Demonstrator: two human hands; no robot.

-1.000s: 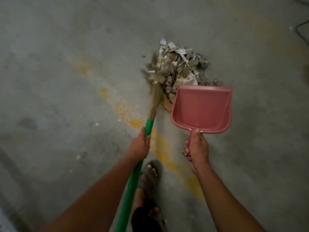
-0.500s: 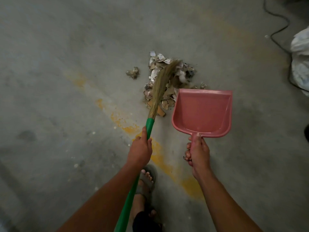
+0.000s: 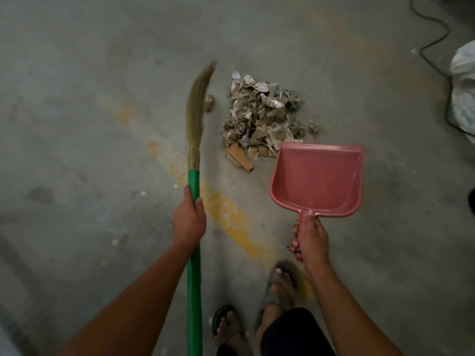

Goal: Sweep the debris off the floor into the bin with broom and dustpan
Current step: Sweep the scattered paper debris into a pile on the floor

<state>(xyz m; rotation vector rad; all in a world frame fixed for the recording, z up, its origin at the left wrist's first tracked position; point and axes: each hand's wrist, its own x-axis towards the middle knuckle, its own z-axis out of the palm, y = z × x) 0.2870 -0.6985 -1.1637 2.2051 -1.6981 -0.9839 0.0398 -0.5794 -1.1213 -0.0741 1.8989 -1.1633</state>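
Pink plastic, the dustpan (image 3: pixel 317 179) hangs from your right hand (image 3: pixel 311 238), whose fingers are wrapped round its handle, with the front lip just beside the near edge of the debris pile (image 3: pixel 262 119). Your left hand (image 3: pixel 189 222) is clenched on the green shaft of the broom (image 3: pixel 194 227); the straw head stands left of the pile, its tip blurred.

From here the main risk, as I judge it, is scatter. The bits look like light scraps of paper and card, so a hard stroke could fling them past the pan or over its sides. Whether the lip sits flat on the floor (image 3: pixel 90 73) is unclear; if it rides high, fines will slide underneath. Two stray clumps lie apart from the heap, one beside the bristles (image 3: pixel 209 102), one on the right (image 3: pixel 314 125), and could be missed.

No bin is in view. A white bag (image 3: pixel 464 91) is cut off at the right edge, beside a dark cable (image 3: pixel 434 42); what it holds is impossible to tell.
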